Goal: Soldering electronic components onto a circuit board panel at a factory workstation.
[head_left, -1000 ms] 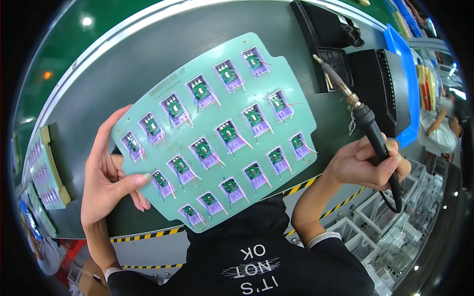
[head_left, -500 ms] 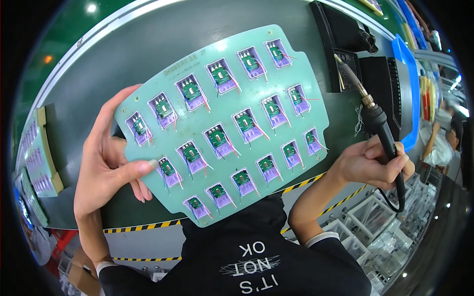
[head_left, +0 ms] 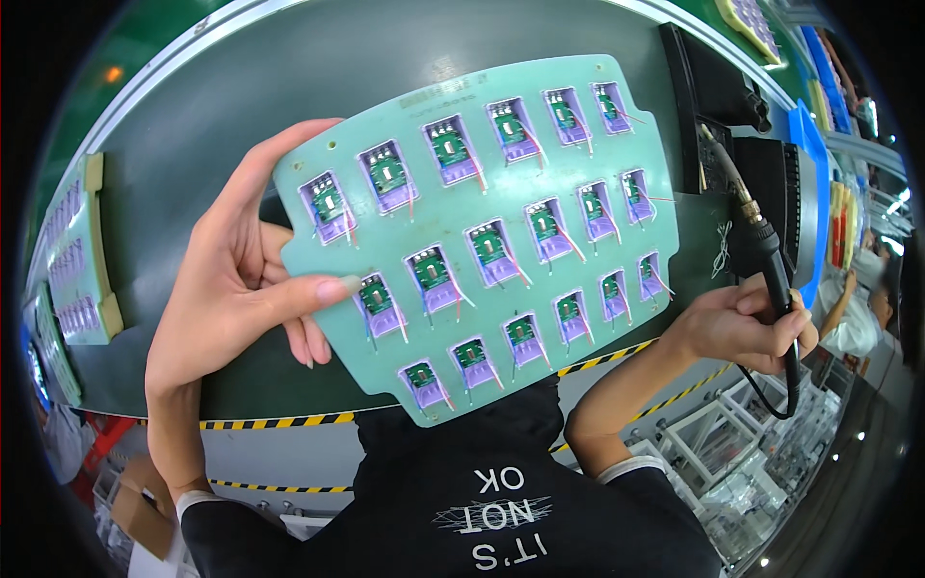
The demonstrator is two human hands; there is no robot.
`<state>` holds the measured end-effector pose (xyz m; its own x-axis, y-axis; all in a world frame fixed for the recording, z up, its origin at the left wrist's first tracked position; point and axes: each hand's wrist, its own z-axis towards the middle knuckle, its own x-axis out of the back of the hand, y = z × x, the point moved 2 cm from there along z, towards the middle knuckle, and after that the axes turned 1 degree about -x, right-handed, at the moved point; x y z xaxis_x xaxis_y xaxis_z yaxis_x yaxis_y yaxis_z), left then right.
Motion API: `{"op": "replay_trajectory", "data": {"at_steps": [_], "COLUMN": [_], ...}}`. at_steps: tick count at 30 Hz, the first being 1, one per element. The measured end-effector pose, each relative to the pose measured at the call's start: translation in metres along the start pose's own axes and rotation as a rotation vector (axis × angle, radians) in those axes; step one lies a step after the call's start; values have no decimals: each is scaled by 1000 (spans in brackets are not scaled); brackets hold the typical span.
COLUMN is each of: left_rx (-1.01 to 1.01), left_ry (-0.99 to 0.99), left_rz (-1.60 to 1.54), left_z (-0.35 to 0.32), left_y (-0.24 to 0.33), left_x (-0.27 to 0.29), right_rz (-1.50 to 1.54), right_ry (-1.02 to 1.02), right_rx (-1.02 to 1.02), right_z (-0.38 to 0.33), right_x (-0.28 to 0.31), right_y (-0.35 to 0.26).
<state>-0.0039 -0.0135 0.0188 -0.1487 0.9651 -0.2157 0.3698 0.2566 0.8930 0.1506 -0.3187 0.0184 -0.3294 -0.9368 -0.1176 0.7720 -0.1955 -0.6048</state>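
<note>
A pale green fixture plate (head_left: pixel 385 236) is held up at a tilt over the bench, its left end gripped by my left hand (head_left: pixel 246 260) with the thumb on top and the other fingers beneath. Rows of rectangular pockets in the plate hold small green circuit boards (head_left: pixel 490 238) in purple housings, with thin red, white and blue wires sticking out. My right hand (head_left: pixel 737 326) is closed around the black handle of a soldering iron (head_left: pixel 768 252). The iron's metal tip points up and away, to the right of the plate and apart from it.
Similar loaded fixture plates (head_left: pixel 82 260) lie at the far left of the dark green bench (head_left: pixel 241 106). A black box-shaped unit (head_left: pixel 766 183) and a blue tray (head_left: pixel 814 212) stand at the right. Yellow-black tape (head_left: pixel 279 422) marks the near bench edge; clear plastic containers (head_left: pixel 761 482) sit below right.
The fixture plate and my left hand have shifted right in the picture, the plate's far right corner most. The soldering iron stays in my right hand, slightly farther right and lower.
</note>
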Motion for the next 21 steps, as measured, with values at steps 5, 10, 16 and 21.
{"op": "replay_trajectory", "data": {"at_steps": [5,10,16,21], "left_rx": [9,21,10,-15], "left_ry": [-27,-48,-69,-32], "left_rz": [18,26,21,47], "left_z": [0,2,1,-2], "left_y": [0,-1,-2,-1], "left_x": [2,2,2,3], "right_rz": [-24,-15,-11,-1], "right_ry": [10,14,-6,-14], "right_rx": [4,-2,10,29], "right_z": [0,2,2,0], "right_x": [-3,3,4,0], "right_y": [-2,2,3,2]}}
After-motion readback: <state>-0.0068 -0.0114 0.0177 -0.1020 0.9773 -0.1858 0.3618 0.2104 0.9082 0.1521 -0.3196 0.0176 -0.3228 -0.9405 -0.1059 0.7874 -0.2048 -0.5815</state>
